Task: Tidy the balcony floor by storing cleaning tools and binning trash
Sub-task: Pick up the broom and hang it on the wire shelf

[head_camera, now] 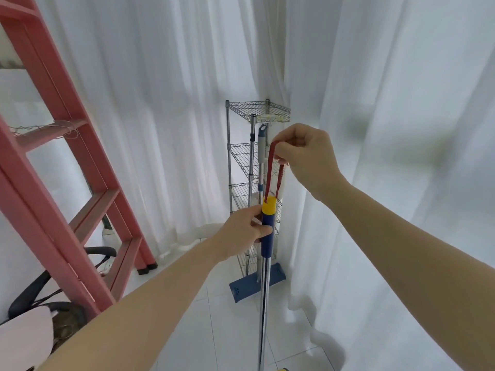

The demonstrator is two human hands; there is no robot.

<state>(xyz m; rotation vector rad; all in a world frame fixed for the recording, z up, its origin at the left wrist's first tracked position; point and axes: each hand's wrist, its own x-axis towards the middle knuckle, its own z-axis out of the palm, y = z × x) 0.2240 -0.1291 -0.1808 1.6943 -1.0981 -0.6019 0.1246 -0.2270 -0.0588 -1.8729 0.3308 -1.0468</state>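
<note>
Ladder (61,167) left; wire rack (257,167) behind held pole (263,303); curtain (401,129) right.

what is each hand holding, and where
The left hand grips the chrome pole by its blue grip, below the yellow cap; the right hand pinches the top of its red loop.

Chrome pole (263,303) upright, blue grip, yellow cap (269,205), red loop (273,170) pulled up taut.
</note>
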